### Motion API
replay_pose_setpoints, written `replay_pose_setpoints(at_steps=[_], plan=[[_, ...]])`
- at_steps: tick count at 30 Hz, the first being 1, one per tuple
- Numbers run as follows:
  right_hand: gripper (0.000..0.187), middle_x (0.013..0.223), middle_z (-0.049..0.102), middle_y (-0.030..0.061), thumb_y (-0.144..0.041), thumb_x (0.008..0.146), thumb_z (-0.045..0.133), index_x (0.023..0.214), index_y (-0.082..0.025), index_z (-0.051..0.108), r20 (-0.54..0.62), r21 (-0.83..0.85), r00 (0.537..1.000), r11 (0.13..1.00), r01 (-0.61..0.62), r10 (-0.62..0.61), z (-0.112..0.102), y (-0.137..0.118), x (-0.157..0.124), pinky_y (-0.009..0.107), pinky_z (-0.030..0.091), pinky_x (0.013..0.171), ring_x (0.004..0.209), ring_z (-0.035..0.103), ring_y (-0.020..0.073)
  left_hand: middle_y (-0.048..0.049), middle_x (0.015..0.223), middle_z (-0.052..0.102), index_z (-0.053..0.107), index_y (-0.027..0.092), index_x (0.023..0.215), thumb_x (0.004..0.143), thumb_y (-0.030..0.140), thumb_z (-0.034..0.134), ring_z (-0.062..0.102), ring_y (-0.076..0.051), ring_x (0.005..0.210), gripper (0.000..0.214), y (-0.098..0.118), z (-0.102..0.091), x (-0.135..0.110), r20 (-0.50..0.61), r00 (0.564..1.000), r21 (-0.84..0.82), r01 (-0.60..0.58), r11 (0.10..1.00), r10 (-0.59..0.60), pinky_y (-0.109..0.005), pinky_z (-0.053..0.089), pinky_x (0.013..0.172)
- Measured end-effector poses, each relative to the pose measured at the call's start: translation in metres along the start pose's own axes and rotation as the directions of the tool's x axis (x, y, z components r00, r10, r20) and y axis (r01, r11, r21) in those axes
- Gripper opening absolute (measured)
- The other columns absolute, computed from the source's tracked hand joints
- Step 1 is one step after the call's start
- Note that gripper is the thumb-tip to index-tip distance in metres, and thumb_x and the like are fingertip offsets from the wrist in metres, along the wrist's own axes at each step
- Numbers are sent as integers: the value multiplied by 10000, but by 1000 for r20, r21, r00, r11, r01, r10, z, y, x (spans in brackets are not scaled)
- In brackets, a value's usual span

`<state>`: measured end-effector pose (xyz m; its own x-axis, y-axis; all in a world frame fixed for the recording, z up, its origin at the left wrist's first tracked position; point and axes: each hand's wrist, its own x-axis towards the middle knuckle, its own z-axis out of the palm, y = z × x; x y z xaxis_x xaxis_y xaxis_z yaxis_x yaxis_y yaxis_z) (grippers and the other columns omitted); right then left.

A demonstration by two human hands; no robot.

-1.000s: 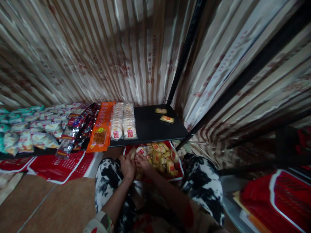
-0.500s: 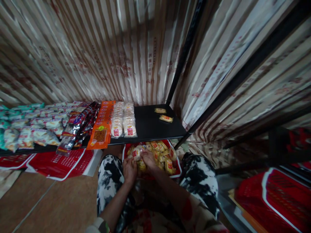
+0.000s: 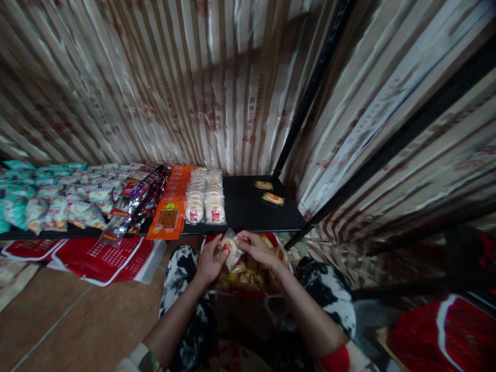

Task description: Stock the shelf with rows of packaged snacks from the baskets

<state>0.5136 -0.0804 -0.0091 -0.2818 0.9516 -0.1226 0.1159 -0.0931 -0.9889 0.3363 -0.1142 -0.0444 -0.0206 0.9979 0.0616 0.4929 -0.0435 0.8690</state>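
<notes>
Both hands meet over a red box (image 3: 279, 238) of yellow-wrapped snacks between my knees. My left hand (image 3: 210, 260) and my right hand (image 3: 256, 248) each pinch one clear packet (image 3: 231, 249) that holds a round white cake with a red label. They hold it just below the front edge of a low black shelf (image 3: 248, 209). Two rows of the same white cake packets (image 3: 205, 199) lie on that shelf, straight ahead of my hands. Two small yellow packets (image 3: 270, 193) lie apart at the shelf's right end.
Orange packets (image 3: 170, 206), dark foil bags (image 3: 134, 204) and green-and-white bags (image 3: 46, 199) fill the shelf's left part. Red flattened cartons (image 3: 93, 256) lie on the tiled floor under it. A black upright post (image 3: 306, 103) and striped wrapping close off the back and right. A red crate (image 3: 449, 330) stands at lower right.
My hands have risen out of the red box with one white cake packet and now hold it up near the shelf's edge. The view has tilted slightly.
</notes>
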Motion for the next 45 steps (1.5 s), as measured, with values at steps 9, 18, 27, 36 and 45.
replay_pose_setpoints(at_steps=[9,18,27,36,45], plan=[[409,808,657,21,-472,642,680,919,-183,598,-153,233,987,972,-19,56,45,2,21,255,475,641,701,605,142,-32,777,626,608,153,844,705,324,568,584,-148,706,224,-20,-27,21,-232,960,-206,106,973,-154,-299,491,705],[147,773,634,-2,-271,751,551,885,-210,549,-315,-318,929,944,90,-195,93,-2,82,270,484,692,678,601,136,-67,886,608,535,133,1092,736,362,559,587,-184,794,423,-32,-56,60,-404,896,-112,153,982,-186,-353,494,769],[154,848,637,46,-187,807,469,917,-179,577,-203,-588,921,794,156,-331,112,-16,115,272,469,718,721,586,151,-153,1227,434,325,142,1332,784,220,533,406,-271,1176,592,-26,-58,76,-390,917,306,43,951,84,-443,367,989],[477,1463,282,97,-204,817,493,1291,-239,456,-296,-815,814,576,57,-500,85,7,95,505,306,1001,1311,245,295,-134,1202,421,389,176,1281,810,195,499,396,-265,1185,484,-33,-50,85,-371,921,369,27,929,120,-452,370,986],[481,1452,287,113,-246,843,485,1318,-192,428,-249,-775,839,619,127,-484,69,31,108,431,328,1028,1277,314,258,-154,1216,412,351,149,1295,822,161,470,392,-264,1178,489,-29,-46,95,-352,929,389,33,921,115,-437,376,982]])
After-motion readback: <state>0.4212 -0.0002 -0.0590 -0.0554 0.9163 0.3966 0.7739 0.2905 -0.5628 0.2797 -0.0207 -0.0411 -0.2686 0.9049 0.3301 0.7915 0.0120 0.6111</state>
